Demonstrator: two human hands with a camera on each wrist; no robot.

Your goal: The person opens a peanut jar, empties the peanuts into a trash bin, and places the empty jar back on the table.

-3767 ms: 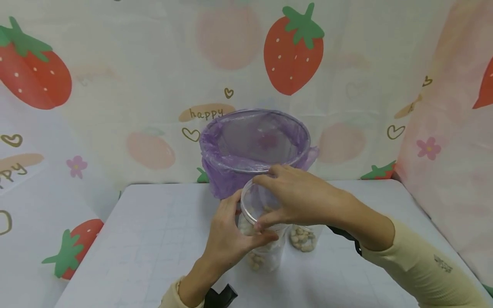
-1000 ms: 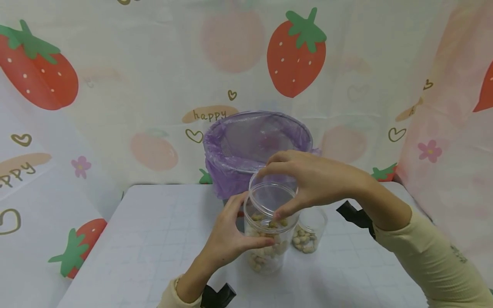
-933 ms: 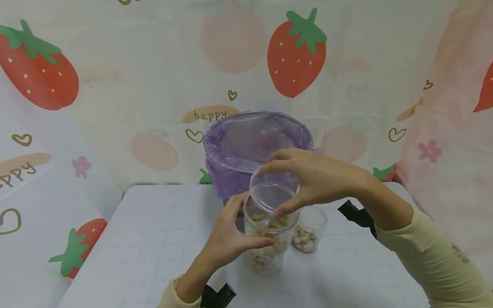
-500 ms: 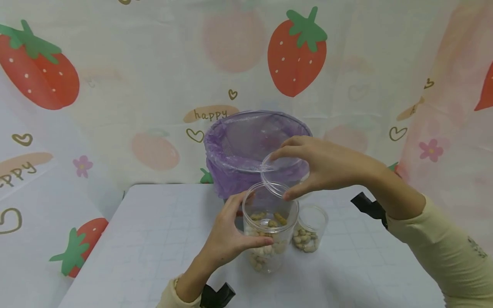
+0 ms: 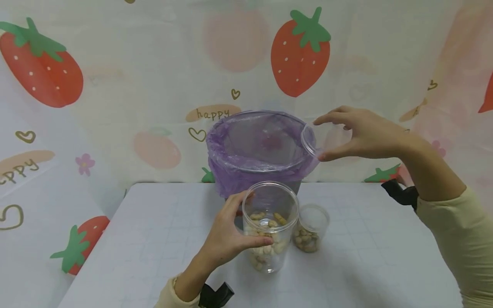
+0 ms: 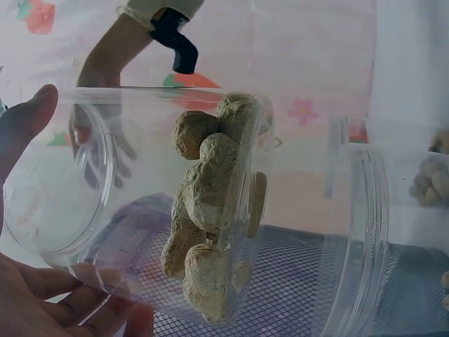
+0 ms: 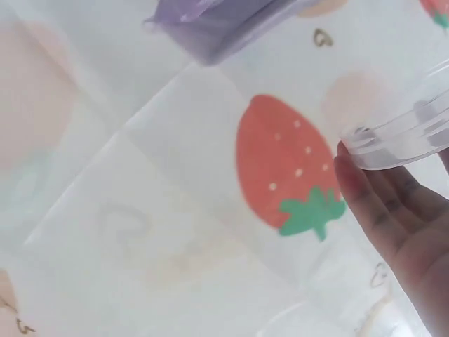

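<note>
the right wrist view's edge cuts off most of the clear lid (image 7: 410,137) and right hand (image 7: 407,232).

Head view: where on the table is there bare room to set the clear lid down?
The table is bare left of the big jar and right of the small jar. It is crowded in the middle, with the jars before the purple-lined basket.

I see a clear, glossy plastic jar (image 5: 270,226) holding rough, matt peanuts in the shell (image 6: 210,232), and the lid (image 5: 309,139) looks like the same smooth transparent plastic. The bin (image 5: 259,152) is dark mesh lined with thin, crinkled, slightly shiny purple plastic film. The tabletop (image 5: 146,239) reads as matt white, and the strawberry-print backdrop (image 5: 115,64) looks like soft, creased cloth.
</note>
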